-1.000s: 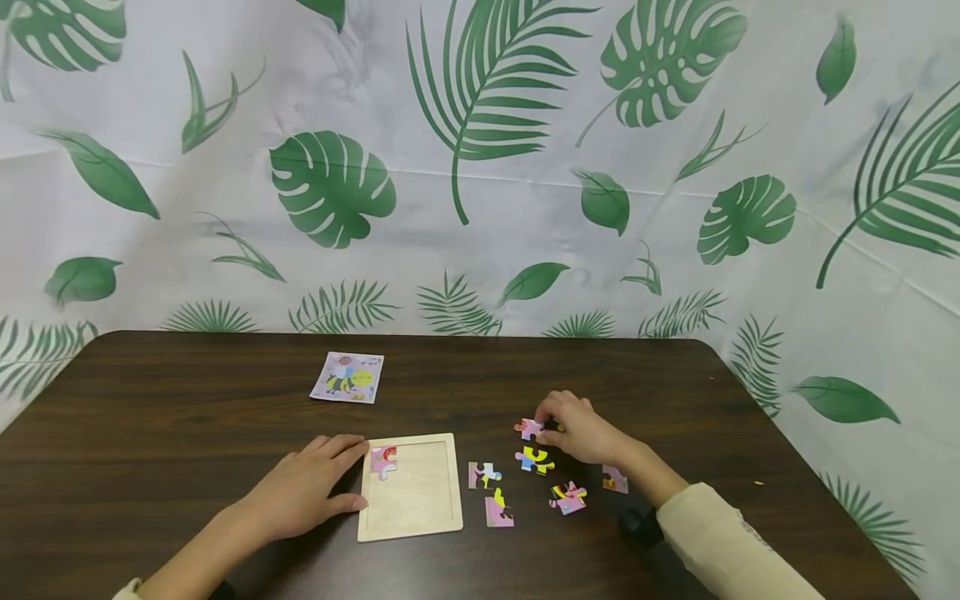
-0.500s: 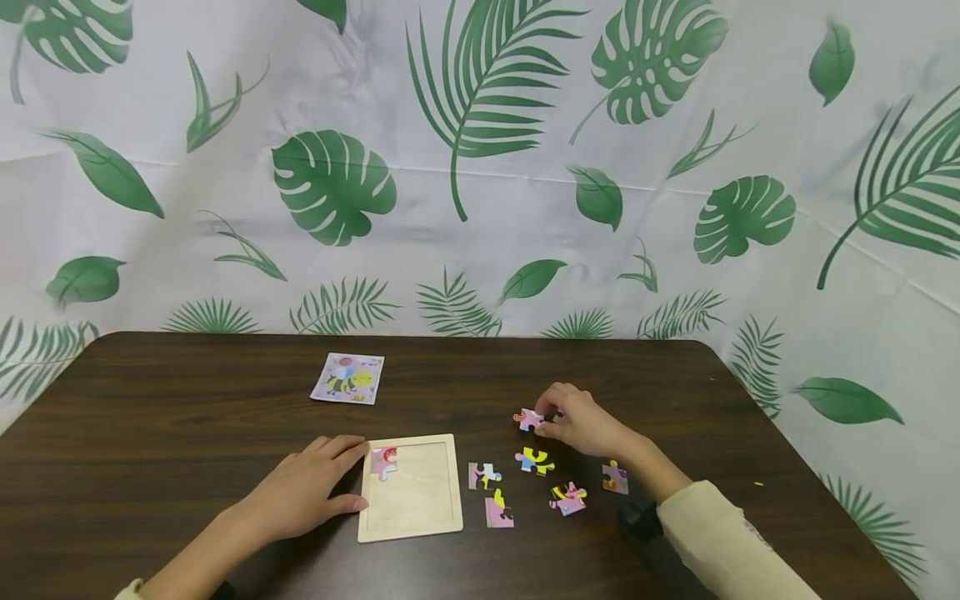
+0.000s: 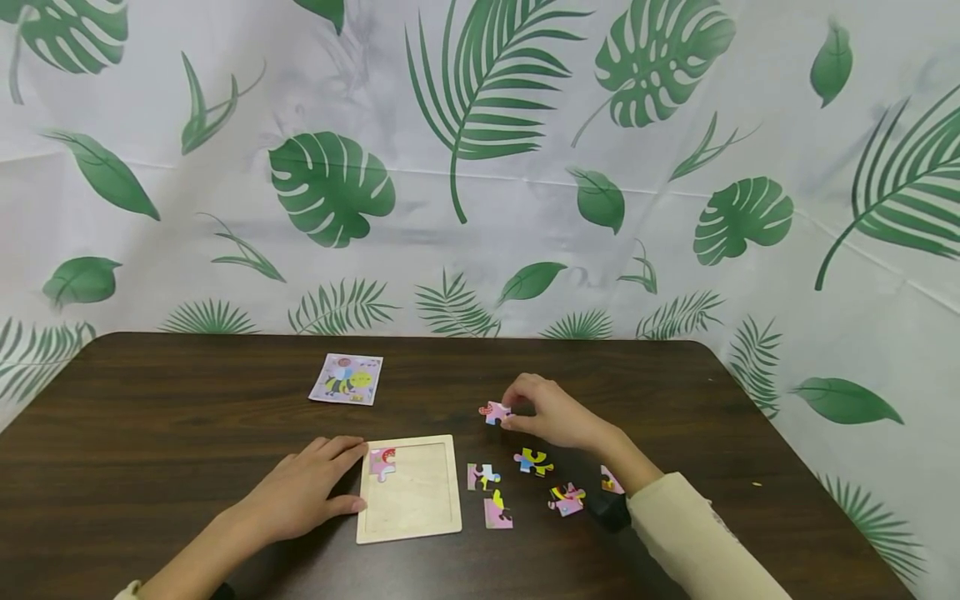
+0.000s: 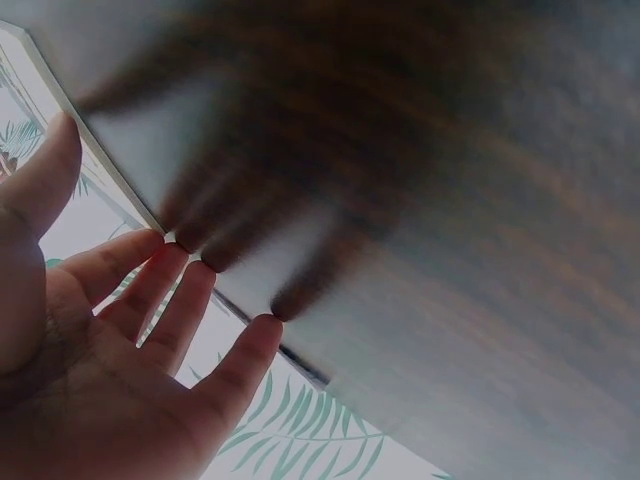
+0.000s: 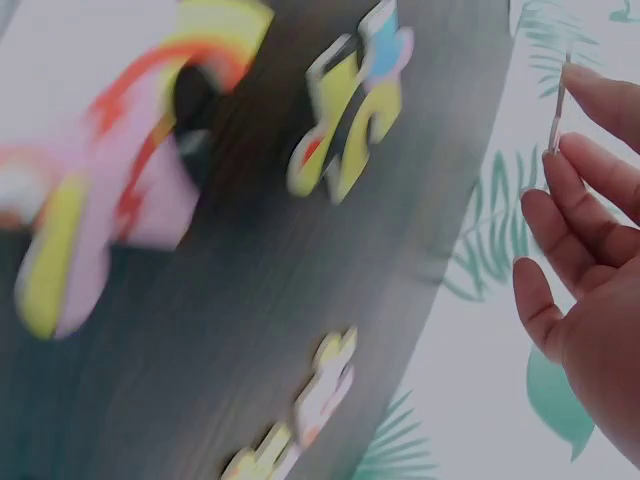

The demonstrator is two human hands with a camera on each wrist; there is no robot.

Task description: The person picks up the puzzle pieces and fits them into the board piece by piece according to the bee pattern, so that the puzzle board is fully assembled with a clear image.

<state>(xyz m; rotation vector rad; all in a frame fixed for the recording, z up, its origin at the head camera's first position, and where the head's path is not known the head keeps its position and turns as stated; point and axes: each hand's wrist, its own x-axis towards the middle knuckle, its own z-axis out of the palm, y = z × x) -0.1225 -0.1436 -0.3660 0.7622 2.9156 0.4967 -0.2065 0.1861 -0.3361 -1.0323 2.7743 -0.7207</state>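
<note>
My right hand [image 3: 555, 414] pinches a pink jigsaw piece [image 3: 492, 412] with a red spotted knob between thumb and fingertips. In the right wrist view that piece [image 5: 557, 115] shows edge-on, held off the table. On the left, my left hand [image 3: 306, 489] touches the left edge of a square wooden puzzle tray [image 3: 454, 483], thumb and fingers spread along it. One pink and red piece [image 3: 382, 464] sits in the tray's far left corner. The left wrist view shows the left hand [image 4: 130, 340] with its fingertips on the table beside the tray.
Several loose pieces lie right of the tray: a white and pink one [image 3: 482, 477], a pink and yellow one [image 3: 498, 512], a blue and yellow one [image 3: 534, 462], a pink one [image 3: 567, 499]. Another [image 3: 611, 480] is partly behind the right forearm. A bee picture card [image 3: 347, 379] lies farther back.
My right hand has lifted the pink piece and carried it to the left, towards the tray. The left hand and the tray have stayed in place.
</note>
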